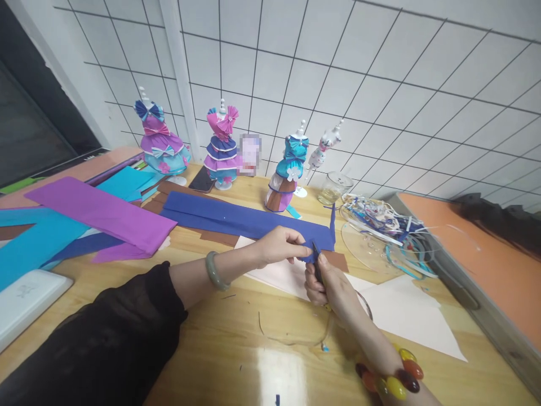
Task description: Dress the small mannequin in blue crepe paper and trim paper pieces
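Observation:
Over the middle of the table, my left hand [281, 246] pinches the edge of a blue piece of cloth or crepe paper [310, 258] between thumb and fingertips. Close beside it, my right hand [333, 285] is closed round dark scissors [318, 264]; their narrow tip points up at the blue edge, and my fingers cover most of the handles. Behind both hands lies a long folded blue strip [245, 219], with a thin cut sliver [332, 225] standing up at its right end. White sheets [409, 310] and a brown piece [338, 261] lie underneath.
Several small dress forms stand at the back, including one in a teal dress [296, 155]. Purple sheets [101, 211] and teal sheets [46, 242] pile up left, near a white box [29, 301]. A glass [333, 189] and tangled ribbon scraps [380, 217] sit right.

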The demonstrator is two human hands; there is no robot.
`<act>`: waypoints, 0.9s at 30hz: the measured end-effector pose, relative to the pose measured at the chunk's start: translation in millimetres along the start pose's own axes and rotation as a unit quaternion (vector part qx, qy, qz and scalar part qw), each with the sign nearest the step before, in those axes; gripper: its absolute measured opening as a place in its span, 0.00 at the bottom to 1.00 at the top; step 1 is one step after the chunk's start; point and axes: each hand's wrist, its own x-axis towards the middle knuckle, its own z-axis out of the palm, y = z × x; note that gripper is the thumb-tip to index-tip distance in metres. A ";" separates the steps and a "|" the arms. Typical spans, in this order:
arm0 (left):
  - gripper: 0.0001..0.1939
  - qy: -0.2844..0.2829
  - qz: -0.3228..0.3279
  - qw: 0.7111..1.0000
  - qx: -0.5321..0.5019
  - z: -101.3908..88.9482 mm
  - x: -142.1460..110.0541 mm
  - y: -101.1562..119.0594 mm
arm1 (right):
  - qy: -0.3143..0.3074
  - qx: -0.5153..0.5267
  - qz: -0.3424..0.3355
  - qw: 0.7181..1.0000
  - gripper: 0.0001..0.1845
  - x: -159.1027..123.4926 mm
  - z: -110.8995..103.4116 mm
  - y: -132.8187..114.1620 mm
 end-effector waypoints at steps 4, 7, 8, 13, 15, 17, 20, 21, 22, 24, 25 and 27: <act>0.13 0.011 0.001 1.000 -0.017 2.6 0.9 -5.3 | 0.004 0.011 -0.002 1.000 0.24 1.0 0.0 0.7; 0.14 0.013 0.003 1.000 -0.020 3.2 0.9 -7.0 | 0.005 0.020 0.002 1.000 0.24 1.5 0.2 0.8; 0.15 0.012 0.002 1.000 -0.018 3.2 0.7 -6.6 | 0.006 0.022 0.004 1.000 0.24 1.6 0.3 0.6; 0.15 -0.002 -0.013 1.000 -0.016 1.1 0.5 -3.5 | 0.006 0.015 0.003 1.000 0.25 0.9 0.2 -1.0; 0.15 -0.003 -0.010 1.000 -0.013 -0.1 1.1 -3.8 | 0.004 0.005 -0.002 1.000 0.25 0.3 0.3 -1.1; 0.15 -0.003 -0.007 1.000 -0.010 -0.9 2.0 -5.1 | 0.004 -0.005 -0.007 1.000 0.25 0.0 0.2 -0.5; 0.15 -0.001 -0.004 1.000 -0.011 -1.1 2.8 -7.2 | 0.000 -0.001 -0.007 1.000 0.25 0.2 -0.4 1.2; 0.15 0.000 -0.003 1.000 -0.011 -0.9 2.9 -7.5 | -0.002 0.005 -0.003 1.000 0.25 0.4 -0.6 1.7; 0.15 0.000 -0.002 1.000 -0.010 -0.7 2.8 -7.6 | -0.004 0.013 0.002 1.000 0.25 0.7 -0.8 2.1; 0.15 0.001 0.000 1.000 -0.007 -0.1 2.3 -7.3 | -0.004 0.029 0.012 1.000 0.25 1.2 -1.1 2.5; 0.15 0.002 0.001 1.000 -0.005 0.2 2.1 -7.0 | -0.003 0.036 0.016 0.999 0.25 1.3 -1.1 2.5; 0.14 0.004 0.001 1.000 -0.002 0.7 1.8 -6.5 | -0.001 0.045 0.021 0.999 0.25 1.4 -1.2 2.3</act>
